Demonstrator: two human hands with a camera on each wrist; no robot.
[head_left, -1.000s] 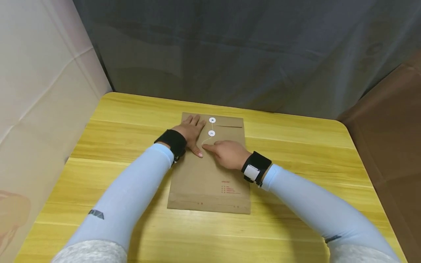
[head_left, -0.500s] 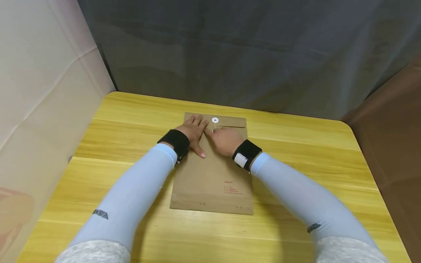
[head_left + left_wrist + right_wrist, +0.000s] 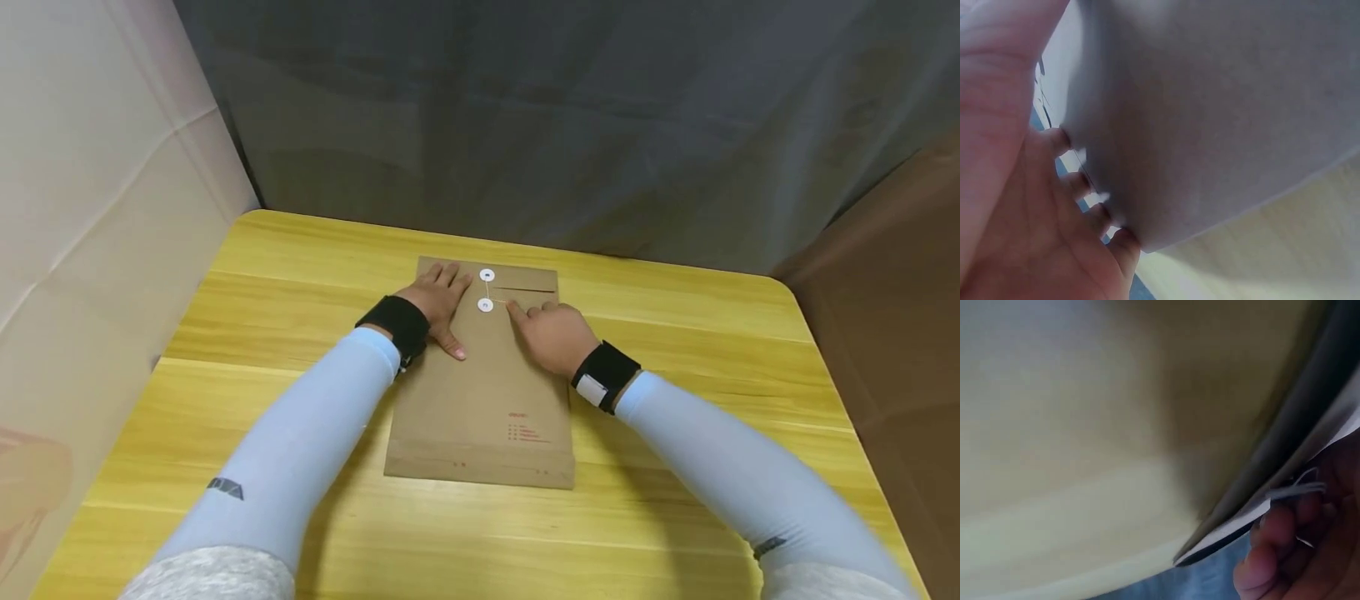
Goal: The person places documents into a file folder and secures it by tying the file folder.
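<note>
One envelope (image 3: 480, 392), two white discs (image 3: 487, 275), two hands (image 3: 437, 293).

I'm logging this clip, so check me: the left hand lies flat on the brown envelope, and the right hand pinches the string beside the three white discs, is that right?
Not quite. The head view shows two white discs, not three. The rest holds: the left hand lies flat on the brown envelope, and the right hand pinches the string beside them.
</note>
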